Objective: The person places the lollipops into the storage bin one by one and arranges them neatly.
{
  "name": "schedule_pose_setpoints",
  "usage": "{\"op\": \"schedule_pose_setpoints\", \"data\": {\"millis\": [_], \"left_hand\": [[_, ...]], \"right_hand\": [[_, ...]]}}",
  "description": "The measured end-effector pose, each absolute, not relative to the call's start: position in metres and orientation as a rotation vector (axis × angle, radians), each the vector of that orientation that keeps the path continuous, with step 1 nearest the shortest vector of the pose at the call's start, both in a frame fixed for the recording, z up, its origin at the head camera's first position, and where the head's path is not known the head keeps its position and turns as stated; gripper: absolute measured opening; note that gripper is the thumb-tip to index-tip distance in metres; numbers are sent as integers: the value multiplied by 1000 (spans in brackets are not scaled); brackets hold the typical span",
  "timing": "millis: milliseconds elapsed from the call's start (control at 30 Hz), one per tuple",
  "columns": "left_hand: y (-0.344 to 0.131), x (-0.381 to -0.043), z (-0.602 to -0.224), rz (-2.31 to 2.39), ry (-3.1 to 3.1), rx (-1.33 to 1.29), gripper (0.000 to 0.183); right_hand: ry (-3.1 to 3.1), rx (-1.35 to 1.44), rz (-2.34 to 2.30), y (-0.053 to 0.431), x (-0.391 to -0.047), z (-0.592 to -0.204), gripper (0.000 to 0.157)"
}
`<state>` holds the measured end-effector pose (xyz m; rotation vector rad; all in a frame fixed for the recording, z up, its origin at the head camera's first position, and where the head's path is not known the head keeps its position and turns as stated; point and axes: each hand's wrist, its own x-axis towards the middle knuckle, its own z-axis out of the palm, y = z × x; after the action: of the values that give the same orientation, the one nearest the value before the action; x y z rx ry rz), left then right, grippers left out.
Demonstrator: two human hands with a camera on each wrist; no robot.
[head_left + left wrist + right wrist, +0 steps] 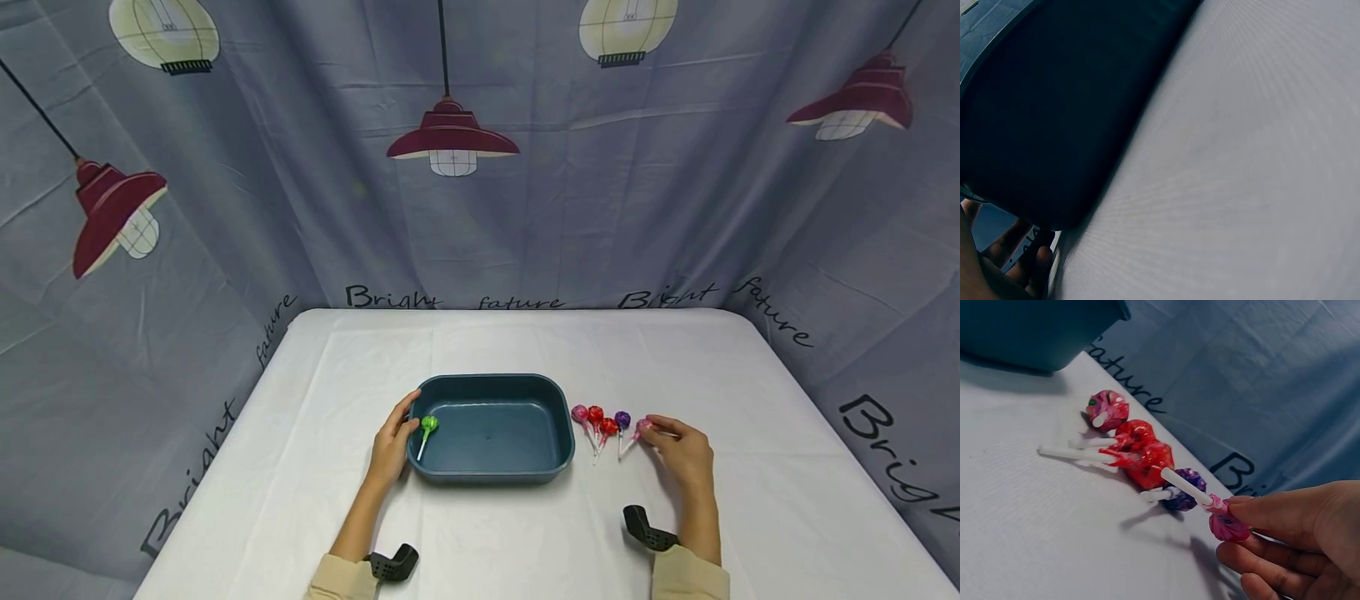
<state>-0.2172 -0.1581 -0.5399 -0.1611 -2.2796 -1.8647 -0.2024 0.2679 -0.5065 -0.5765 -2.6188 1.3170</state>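
My right hand pinches a pink-wrapped lollipop by its candy head, between thumb and fingers; its white stick points up and left in the right wrist view. Close beside it lie a purple lollipop, two red lollipops and another pink lollipop. My left hand rests against the left end of a dark teal rectangular bin, fingertips and thumb at its rim. Inside, against the left wall, leans a green lollipop with its stick downward.
The bin stands mid-table on a white cloth, just left of the loose lollipops. Behind and at both sides hangs a grey-blue curtain printed with lamps and lettering. Each wrist wears a black camera mount.
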Motion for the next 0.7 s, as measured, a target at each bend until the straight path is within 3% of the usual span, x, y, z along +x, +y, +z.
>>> {"op": "schedule_pose_setpoints", "data": {"millis": [233,533,700], "left_hand": [[-158,-217,-540,-1862,-2277,-166,41],[-158,-219,-544,-1757,-2286,-216,42],[-159,-219,-543,-1829,-2273,-194,41]], "right_hand": [[-2571,-592,1412,270,-201,-497,44],[-2464,-699,1423,305,-232,-554,53],[-2342,-694,1542,291,-223,-519,46]]}}
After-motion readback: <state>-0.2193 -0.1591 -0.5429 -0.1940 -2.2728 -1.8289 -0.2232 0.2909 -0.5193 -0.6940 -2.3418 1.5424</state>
